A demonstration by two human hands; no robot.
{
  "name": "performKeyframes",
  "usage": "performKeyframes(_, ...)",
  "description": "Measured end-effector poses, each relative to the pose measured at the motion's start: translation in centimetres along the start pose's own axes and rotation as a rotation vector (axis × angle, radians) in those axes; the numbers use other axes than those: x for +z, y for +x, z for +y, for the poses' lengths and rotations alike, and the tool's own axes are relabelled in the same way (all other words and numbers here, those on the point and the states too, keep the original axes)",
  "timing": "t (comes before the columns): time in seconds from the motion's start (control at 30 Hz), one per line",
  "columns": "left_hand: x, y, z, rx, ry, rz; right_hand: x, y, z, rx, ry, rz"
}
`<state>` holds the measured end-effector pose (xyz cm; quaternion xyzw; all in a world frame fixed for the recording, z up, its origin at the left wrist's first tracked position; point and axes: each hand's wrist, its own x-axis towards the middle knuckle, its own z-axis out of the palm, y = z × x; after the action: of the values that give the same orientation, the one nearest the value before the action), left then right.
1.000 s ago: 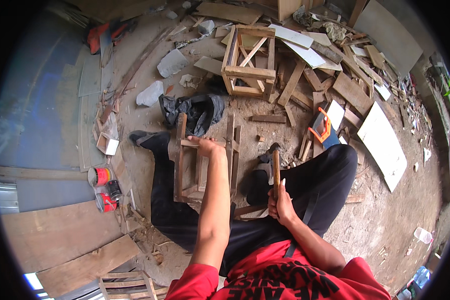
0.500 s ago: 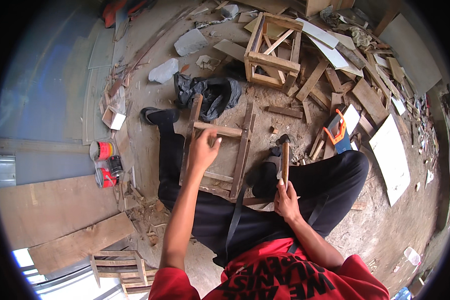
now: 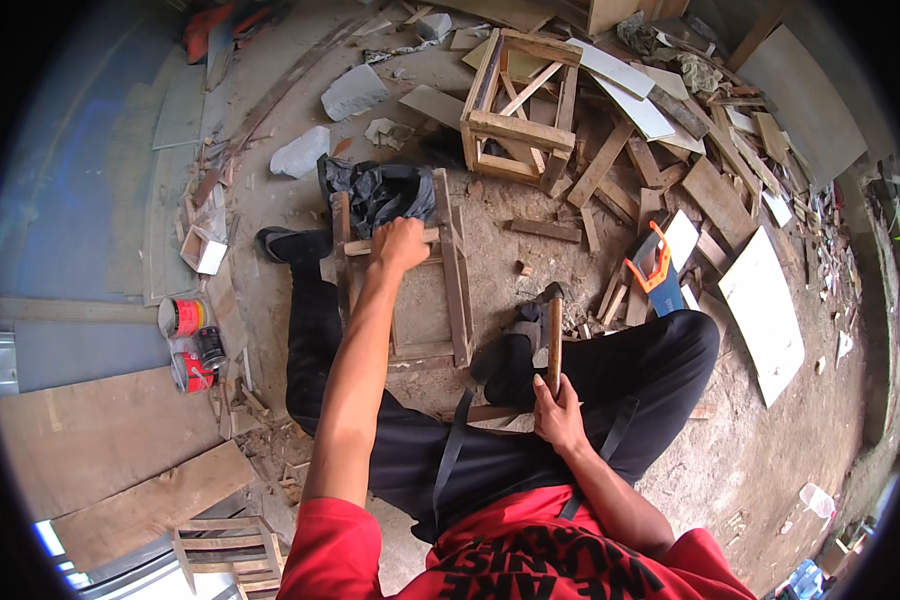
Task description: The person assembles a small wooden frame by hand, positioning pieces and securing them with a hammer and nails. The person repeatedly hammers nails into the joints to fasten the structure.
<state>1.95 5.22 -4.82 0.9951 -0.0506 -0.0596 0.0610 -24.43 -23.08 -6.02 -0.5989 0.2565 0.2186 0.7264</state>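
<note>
A wooden stool frame [image 3: 453, 275] stands between my legs, its upright legs joined by crossbars. My left hand [image 3: 400, 243] is closed around its far crossbar, hiding the middle of that bar. In my right hand [image 3: 560, 412] is a hammer [image 3: 555, 335], gripped low on its wooden handle. The hammer's dark head points away from me, above my right foot. A black plastic bag [image 3: 378, 190] lies crumpled just behind the frame.
Another wooden frame [image 3: 522, 125] stands at the back beside a heap of planks and boards [image 3: 600, 165]. A handsaw with an orange handle [image 3: 652, 262] leans right of my knee. Paint cans [image 3: 182, 318] stand at left. Pale stone chunks [image 3: 301, 152] lie farther back.
My left hand has gone from hovering with loosely bent fingers to gripping the crossbar. The stool frame has shifted and turned slightly. My right hand still holds the hammer.
</note>
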Motion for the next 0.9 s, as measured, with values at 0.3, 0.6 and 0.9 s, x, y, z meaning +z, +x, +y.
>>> performKeyframes(0.3,0.5,0.8,-0.6,-0.118,-0.019,-0.041,2.6,-1.4,-3.5,-0.105,0.001,-0.057)
performKeyframes(0.6,0.5,0.0,-1.2,-0.034,-0.044,0.099,8.0,3.6,-12.1,-0.634,-0.793,-0.025)
performKeyframes(0.9,0.4,0.9,-0.6,-0.16,-0.06,-0.107,10.0,6.9,-12.9,-0.699,-0.911,-0.014)
